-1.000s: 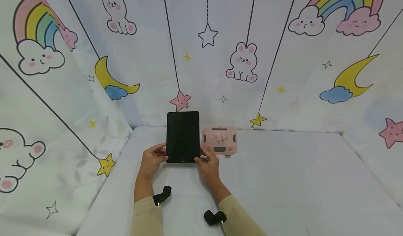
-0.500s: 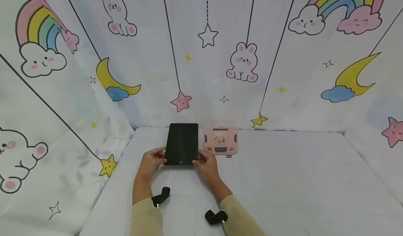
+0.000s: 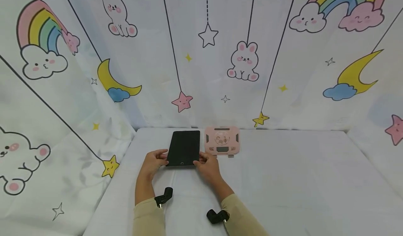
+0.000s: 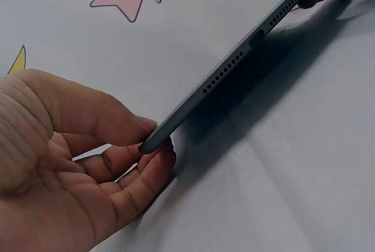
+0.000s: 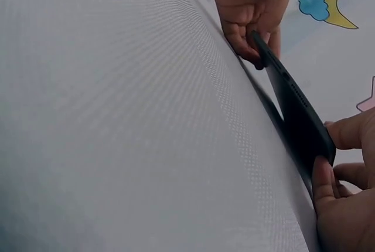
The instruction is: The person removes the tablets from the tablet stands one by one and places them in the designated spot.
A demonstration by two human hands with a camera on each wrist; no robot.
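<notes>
A black tablet (image 3: pixel 184 148) with a round home button lies nearly level, its screen up, close over the white table. My left hand (image 3: pixel 153 163) pinches its near left corner, thumb on top and fingers curled beneath. At the near right corner my right hand (image 3: pixel 208 165) pinches it the same way. The left wrist view shows the tablet's edge (image 4: pixel 234 58) with its port and speaker holes, and a dark gap of shadow under it. In the right wrist view the tablet's underside (image 5: pixel 299 129) faces the cloth.
A pink tablet case (image 3: pixel 222 141) with dark cutouts lies just right of the tablet, near the table's back edge. White cloth covers the table (image 3: pixel 283 180). Behind it hangs a curtain (image 3: pixel 207 68) printed with rabbits, stars and rainbows.
The tablet has tipped down from a steep upright lean to nearly flat, its far end sinking toward the table. Both hands keep their hold at the near corners.
</notes>
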